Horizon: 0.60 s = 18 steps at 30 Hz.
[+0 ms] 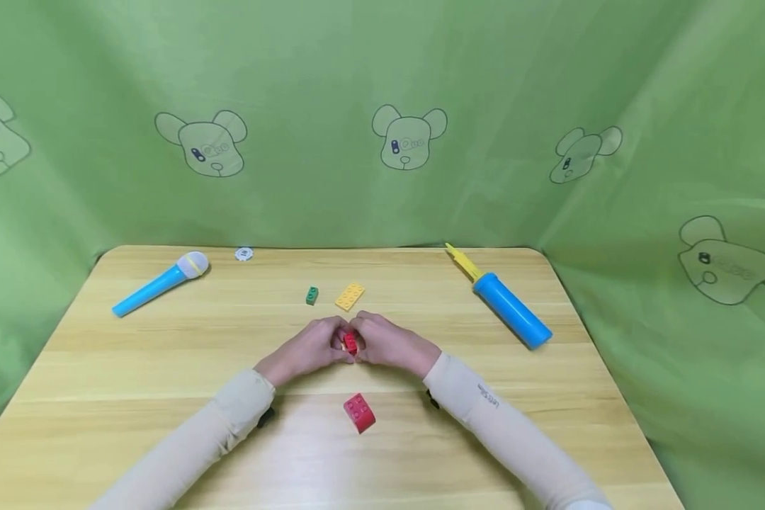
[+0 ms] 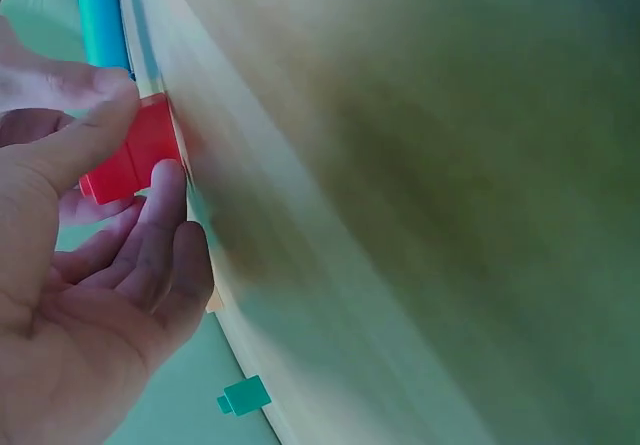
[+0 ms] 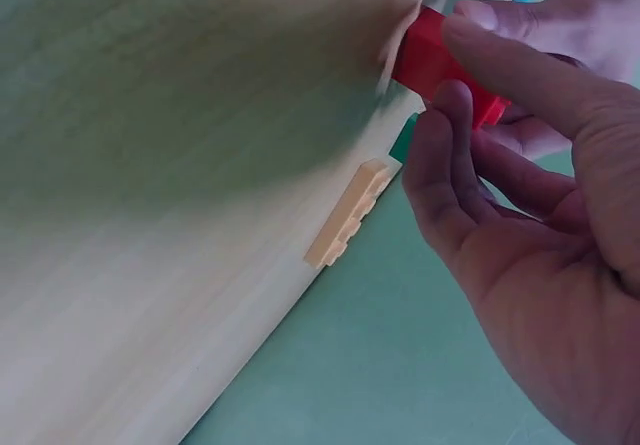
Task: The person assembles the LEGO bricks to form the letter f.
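Pinching the red block [image 1: 350, 344] with left hand [image 1: 315, 346] and right hand [image 1: 385, 341], both closed in, I held it nearer me than the yellow block [image 1: 350, 297]; probably fitting step, next needed even pressure.

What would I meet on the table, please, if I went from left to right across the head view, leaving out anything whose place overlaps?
Blue toy microphone → white round chip → left hand → red piece held between both hands → right hand → blue pump with yellow nozzle.
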{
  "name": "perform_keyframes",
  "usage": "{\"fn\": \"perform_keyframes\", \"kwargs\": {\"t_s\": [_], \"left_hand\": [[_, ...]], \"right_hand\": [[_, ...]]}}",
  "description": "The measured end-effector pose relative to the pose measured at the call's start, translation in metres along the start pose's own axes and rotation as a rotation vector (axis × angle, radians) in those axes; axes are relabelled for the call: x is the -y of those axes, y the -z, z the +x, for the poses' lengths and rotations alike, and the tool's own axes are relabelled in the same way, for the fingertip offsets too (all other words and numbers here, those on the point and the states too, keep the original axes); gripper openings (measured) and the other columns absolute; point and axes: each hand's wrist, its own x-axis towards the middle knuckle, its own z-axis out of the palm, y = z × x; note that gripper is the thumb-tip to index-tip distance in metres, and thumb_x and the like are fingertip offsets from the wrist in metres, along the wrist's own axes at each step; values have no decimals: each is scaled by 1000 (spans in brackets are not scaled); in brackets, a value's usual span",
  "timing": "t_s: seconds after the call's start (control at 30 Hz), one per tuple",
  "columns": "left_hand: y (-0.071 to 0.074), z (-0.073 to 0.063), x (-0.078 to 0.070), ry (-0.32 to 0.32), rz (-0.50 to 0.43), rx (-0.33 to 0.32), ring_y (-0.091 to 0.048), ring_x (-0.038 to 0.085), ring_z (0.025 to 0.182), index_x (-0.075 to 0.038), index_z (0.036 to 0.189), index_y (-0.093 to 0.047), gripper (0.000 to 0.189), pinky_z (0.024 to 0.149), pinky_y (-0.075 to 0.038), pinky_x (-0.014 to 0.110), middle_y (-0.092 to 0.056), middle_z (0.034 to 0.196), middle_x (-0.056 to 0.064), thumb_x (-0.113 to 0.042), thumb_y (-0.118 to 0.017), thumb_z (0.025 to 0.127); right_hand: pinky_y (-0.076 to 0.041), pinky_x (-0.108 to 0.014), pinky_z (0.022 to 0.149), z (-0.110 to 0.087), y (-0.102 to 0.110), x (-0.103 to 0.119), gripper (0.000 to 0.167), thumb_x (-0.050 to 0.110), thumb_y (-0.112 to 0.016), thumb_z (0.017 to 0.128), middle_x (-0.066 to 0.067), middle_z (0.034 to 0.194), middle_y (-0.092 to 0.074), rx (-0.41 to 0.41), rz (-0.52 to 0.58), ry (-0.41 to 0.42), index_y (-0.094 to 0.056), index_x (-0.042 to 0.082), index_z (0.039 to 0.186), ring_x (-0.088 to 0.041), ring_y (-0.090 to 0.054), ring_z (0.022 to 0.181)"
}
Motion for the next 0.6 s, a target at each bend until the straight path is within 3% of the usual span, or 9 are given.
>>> {"fn": "perform_keyframes", "kwargs": {"t_s": [0.13,0.3,0.47,0.6], "left_hand": [[2,-3,1,-3,22,-12,-60,9,77,0,110,-63,35,70,-54,21,-64,88,0,-13,-82,84],[4,-6,2,-3,56,-6,-59,7,78,-6,102,-65,25,71,-53,21,-65,89,0,-14,-81,84],[8,-8,1,-15,104,8,-57,7,76,-8,100,-66,24,71,-53,22,-64,88,0,-17,-82,84],[10,-8,0,-40,119,18,-55,9,73,-6,101,-66,25,67,-52,23,-63,86,1,-16,-82,84]], "right_hand": [[-53,-25,73,2,14,-1,57,3,-83,78,-9,105,-61,32,18,-30,-59,-2,130,-15,-57,85],[-54,-33,91,13,41,-9,61,0,-79,80,-13,124,-61,-16,-31,-48,-56,3,136,-23,-62,104],[-45,-39,107,34,54,-22,53,-3,-75,84,-13,133,-59,-51,-102,-3,-59,4,135,-28,-56,123],[-34,-47,115,52,47,-36,51,0,-72,88,-15,143,-53,-45,-124,34,-58,5,137,-32,-48,134]]}}
